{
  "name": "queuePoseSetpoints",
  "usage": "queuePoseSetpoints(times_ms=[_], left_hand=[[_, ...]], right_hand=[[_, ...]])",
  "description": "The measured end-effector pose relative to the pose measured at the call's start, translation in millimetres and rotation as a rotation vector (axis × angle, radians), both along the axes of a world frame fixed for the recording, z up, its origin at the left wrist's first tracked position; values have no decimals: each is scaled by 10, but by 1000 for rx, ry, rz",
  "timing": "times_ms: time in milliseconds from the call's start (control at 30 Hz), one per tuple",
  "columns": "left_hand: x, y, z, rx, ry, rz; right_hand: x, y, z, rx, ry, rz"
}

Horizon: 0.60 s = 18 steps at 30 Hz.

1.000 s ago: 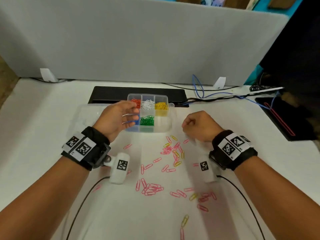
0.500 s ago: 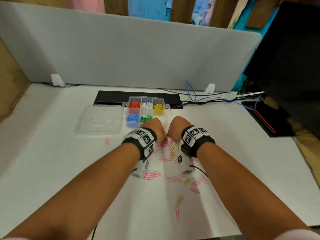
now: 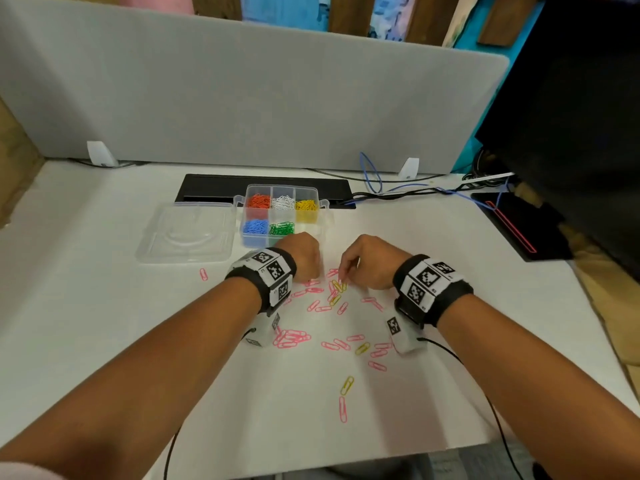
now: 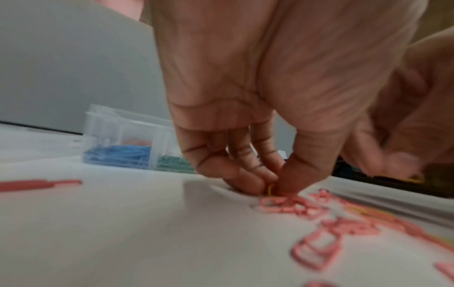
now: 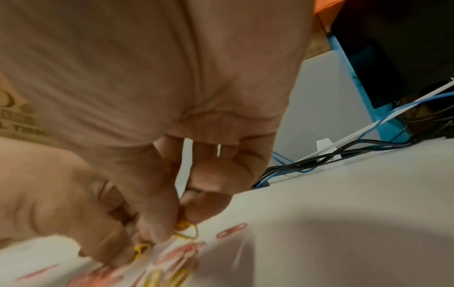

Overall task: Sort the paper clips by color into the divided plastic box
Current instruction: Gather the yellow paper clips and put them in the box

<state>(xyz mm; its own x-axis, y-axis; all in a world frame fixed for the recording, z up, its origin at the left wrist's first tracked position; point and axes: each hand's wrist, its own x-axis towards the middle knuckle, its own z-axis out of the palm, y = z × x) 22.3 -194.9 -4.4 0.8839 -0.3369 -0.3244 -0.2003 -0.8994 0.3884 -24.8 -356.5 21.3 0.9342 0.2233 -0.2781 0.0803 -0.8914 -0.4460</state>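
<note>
— Where were our hands?
— Our left hand (image 4: 245, 120) pinched a yellow clip (image 4: 270, 190) on the table (image 3: 104, 323); our right hand (image 5: 172, 155) pinched another yellow clip (image 5: 186, 230).
— The box (image 3: 282, 213)?
— Just beyond, open.

Even indoor light; wrist views blurred, soft shadows.

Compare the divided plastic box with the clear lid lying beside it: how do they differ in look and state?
The divided plastic box is split into compartments; the lid is one undivided, shallow piece. The box holds sorted red, white, yellow, blue and green clips; the lid holds nothing. The box stands taller in the left wrist view; the lid lies flat to its left. Both are clear plastic resting on the white table.
</note>
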Motion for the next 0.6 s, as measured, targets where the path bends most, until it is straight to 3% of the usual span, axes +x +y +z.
queuePoseSetpoints(times_ms=[200, 333, 467, 600], left_hand=[[-39, 122, 107, -247, 63, 85], [-141, -7, 171, -406, 259, 161], [-219, -183, 103, -266, 153, -9], [-230, -217, 48, -71, 21, -208]], right_hand=[[-143, -88, -182, -28, 5, -51], [-193, -178, -211, -36, 5, -58], [-194, -244, -205, 29, -45, -96], [-161, -230, -219, -25, -22, -73]])
